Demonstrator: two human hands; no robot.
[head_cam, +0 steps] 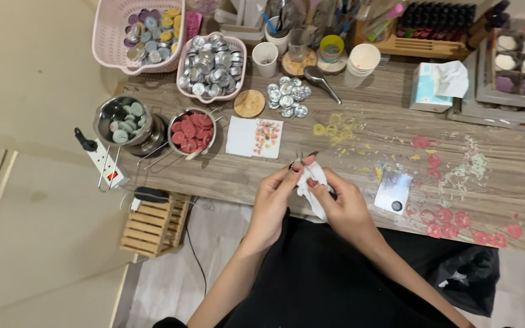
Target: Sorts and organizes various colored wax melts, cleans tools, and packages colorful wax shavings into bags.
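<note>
My left hand (273,197) pinches a small metal tool (298,161), likely tweezers or small scissors, its tips poking up above my fingers. My right hand (343,203) is wrapped around a crumpled white tissue (311,182) and presses it against the tool. Both hands meet at the near edge of the wooden table (244,176). A white paper (254,137) with red smears lies just beyond them.
A pot of red wax discs (192,130) and a pot of green ones (124,123) stand at the left. Baskets of metal cups (211,65) and coloured discs (147,30) sit behind. Wax spills (457,218), a metal scraper (393,191) and a tissue box (429,88) lie right.
</note>
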